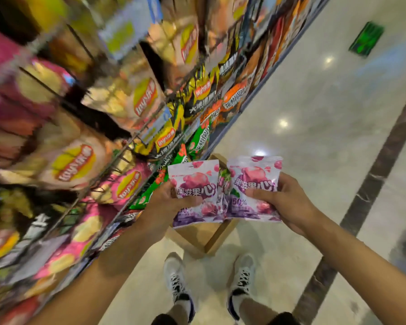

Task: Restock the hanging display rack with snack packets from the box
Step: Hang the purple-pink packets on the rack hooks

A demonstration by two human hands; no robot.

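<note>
Snack packets (223,191) — "50%", Lay's bags (136,99) beside

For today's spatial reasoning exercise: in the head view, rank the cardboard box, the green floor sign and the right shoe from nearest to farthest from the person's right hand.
From the right hand:
1. Cardboard box, just below and left of the hand.
2. Right shoe, lower down on the floor.
3. Green floor sign, far off at upper right.
</note>
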